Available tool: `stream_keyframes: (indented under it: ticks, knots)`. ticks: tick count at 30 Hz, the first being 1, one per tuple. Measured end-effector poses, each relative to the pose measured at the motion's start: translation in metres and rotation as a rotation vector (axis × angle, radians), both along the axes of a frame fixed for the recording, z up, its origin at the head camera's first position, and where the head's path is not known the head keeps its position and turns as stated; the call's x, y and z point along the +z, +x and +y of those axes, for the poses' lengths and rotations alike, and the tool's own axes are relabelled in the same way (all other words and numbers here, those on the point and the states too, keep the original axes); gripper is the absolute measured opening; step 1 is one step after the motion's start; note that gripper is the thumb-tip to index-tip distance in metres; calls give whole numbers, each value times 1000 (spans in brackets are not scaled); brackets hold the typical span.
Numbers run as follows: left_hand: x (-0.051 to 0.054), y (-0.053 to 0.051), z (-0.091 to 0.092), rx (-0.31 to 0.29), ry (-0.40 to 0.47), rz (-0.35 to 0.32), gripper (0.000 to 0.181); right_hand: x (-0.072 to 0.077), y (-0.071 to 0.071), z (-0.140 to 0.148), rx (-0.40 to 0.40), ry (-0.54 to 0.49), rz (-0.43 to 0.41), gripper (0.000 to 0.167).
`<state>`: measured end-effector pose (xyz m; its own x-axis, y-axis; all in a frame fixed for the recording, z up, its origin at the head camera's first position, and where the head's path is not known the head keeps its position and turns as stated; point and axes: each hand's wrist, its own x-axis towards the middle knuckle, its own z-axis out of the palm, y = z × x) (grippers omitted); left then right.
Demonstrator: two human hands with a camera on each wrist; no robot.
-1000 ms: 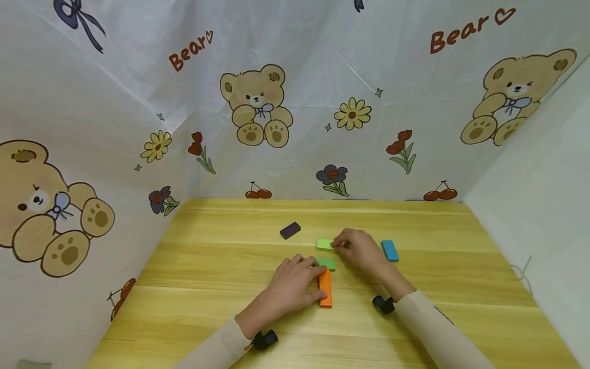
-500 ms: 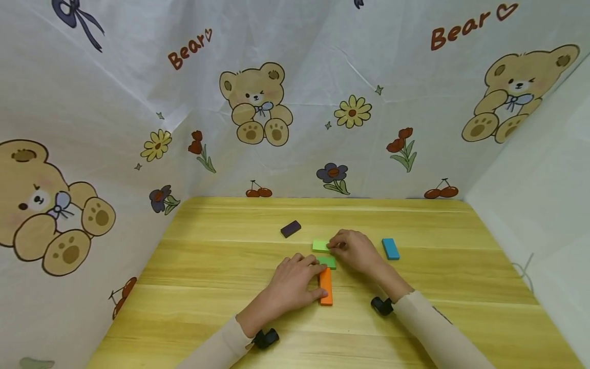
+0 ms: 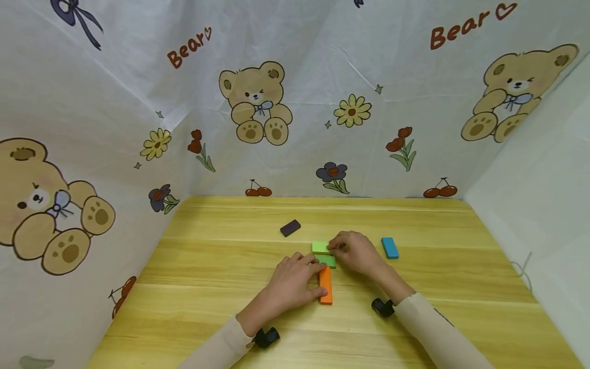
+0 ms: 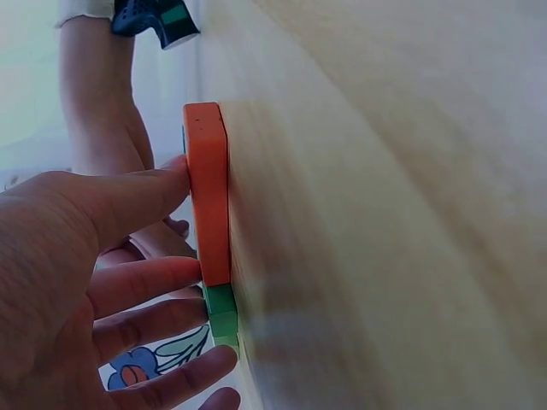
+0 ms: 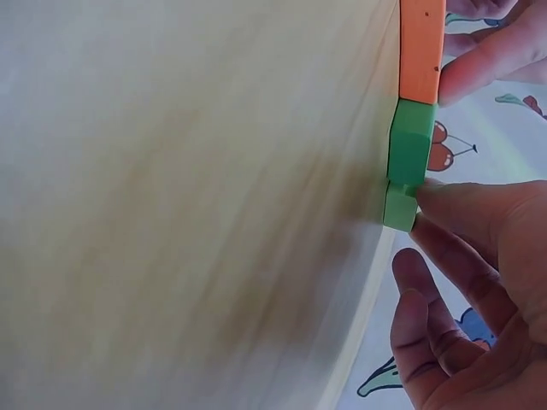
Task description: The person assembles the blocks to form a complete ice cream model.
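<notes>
An orange block [image 3: 325,286] lies lengthwise on the table, its far end against a green block [image 3: 327,261]. Just beyond the green one is a light green block [image 3: 320,247]. My left hand [image 3: 292,284] rests over the orange block, thumb near its near end and fingertips at its far end by the green block. My right hand [image 3: 357,251] pinches the right end of the light green block between thumb and index finger. In the right wrist view the light green block [image 5: 400,207] sits close against the green block [image 5: 411,143]; its other fingers are loosely curled.
A dark purple block [image 3: 290,228] lies behind and left of the light green one. To the right of my right hand is a blue block [image 3: 390,248]. Cloth with printed bears [image 3: 258,105] stands along the table's far edge.
The light green block has moved slightly left and then toward the green block, with my right hand pinching it. My left hand has stayed at the orange block.
</notes>
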<state>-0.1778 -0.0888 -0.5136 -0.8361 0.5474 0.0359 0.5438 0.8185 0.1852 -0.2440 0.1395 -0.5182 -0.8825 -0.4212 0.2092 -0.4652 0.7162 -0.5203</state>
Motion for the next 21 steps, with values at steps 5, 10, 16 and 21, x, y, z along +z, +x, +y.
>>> stream_keyframes:
  ticks: [5, 10, 16, 21]
  knots:
    - [-2, 0, 0, 4, 15, -8, 59, 1, 3, 0, -9, 0, -9, 9]
    - [-3, -1, -2, 6, 57, -45, 60, 0, 5, 1, -15, 3, -21, 9]
    - [-6, -4, -5, 13, 126, -100, 61, 0, 7, 4, -16, -4, -37, 9]
    - [-9, -6, -7, 13, 165, -110, 60, 0, 7, 6, -5, -13, -44, 9]
